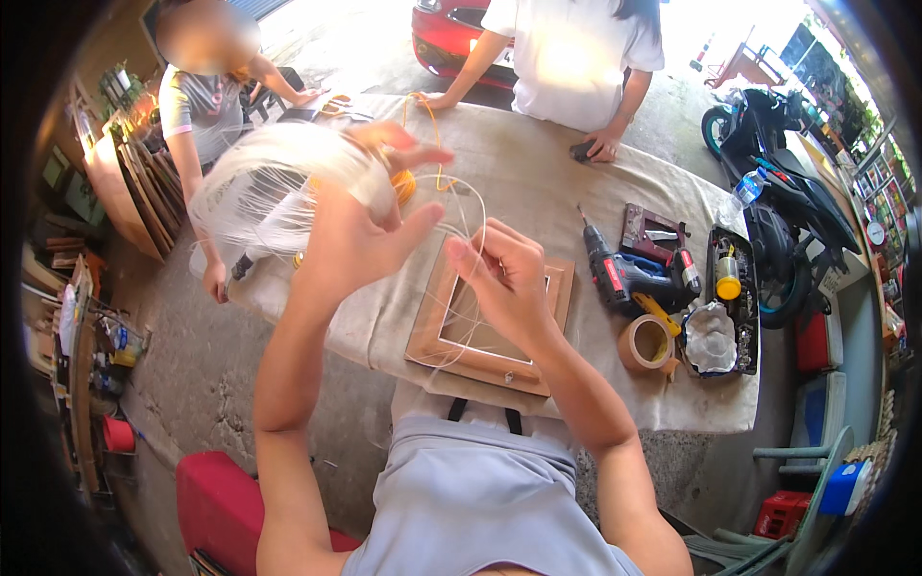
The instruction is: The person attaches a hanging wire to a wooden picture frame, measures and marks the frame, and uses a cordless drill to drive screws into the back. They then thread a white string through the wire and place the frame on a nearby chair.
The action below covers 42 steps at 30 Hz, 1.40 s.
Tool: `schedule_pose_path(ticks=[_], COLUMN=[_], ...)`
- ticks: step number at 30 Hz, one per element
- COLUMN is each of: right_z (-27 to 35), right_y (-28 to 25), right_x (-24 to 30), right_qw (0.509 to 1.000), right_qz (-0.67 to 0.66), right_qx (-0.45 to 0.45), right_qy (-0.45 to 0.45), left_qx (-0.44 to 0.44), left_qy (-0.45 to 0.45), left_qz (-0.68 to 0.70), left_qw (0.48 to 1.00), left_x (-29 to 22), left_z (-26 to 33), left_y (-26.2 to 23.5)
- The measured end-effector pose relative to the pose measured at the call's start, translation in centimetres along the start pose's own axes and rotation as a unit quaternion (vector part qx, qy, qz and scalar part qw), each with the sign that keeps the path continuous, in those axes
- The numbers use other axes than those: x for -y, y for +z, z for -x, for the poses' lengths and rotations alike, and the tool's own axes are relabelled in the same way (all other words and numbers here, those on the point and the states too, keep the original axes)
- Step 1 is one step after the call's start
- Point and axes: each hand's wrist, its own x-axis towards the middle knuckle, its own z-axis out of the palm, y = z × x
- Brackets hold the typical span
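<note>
While raised above the cloth-covered worktop (576, 192), left hand (360, 226) lifted with a loose bundle of thin white string (264, 187) draped over it, fingers (408, 154) spread apart, thumb out to the side. Right hand (504, 278) lower and just beside it, fingers curled together and pinched on a few strands of that string running across from the bundle. A small orange spool (404, 184) half hidden behind the left fingers. Under the right hand, flat on the worktop, a wooden picture frame (437, 331), loose strands trailing over its face.

Further right on the worktop: a red and black cordless drill (615, 274), a roll of brown tape (645, 343) near the frame's corner, a black tray of small tools (735, 298) with a crumpled white rag in it. At the far edge, two other people, one in a white shirt (571, 58) with both hands resting on the cloth, one in grey (197, 101) at the left corner. Beyond them a red car (451, 34); on the right a dark motorbike (778, 163).
</note>
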Motion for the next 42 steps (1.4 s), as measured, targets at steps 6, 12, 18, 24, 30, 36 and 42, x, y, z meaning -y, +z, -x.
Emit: schedule_pose_path(ticks=[6,12,18,24,30,36,42], right_z=[0.9,0.0,-0.3,-1.0,2.3,6.7,10.2], right_y=[-1.9,-6.8,-2.4,-6.6,-14.4,-20.3,-19.3], right_x=[0.2,0.3,1.9,4.8,6.8,6.1,4.8], right_qw=[0.991,0.998,0.956,0.949,0.969,0.972,0.97], right_qz=[0.105,0.026,-0.188,-0.13,-0.032,-0.084,-0.157], right_qx=[0.074,0.06,0.121,0.147,0.073,-0.021,0.031], right_qy=[-0.032,-0.014,0.187,0.248,0.235,0.219,0.184], left_qx=[0.094,0.053,0.065,-0.073,-0.228,-0.31,-0.259], left_qy=[-0.132,-0.043,-0.046,-0.138,-0.175,-0.163,-0.202], left_qz=[-0.054,-0.034,-0.029,0.186,0.347,0.282,0.299], left_qw=[0.985,0.997,0.996,0.97,0.893,0.893,0.896], left_x=[0.7,0.7,-0.5,2.5,5.6,6.0,6.6], left_z=[1.4,1.7,0.6,1.8,1.3,0.1,1.0], left_y=[-0.1,-0.6,0.7,-2.0,-7.5,-9.0,-9.2])
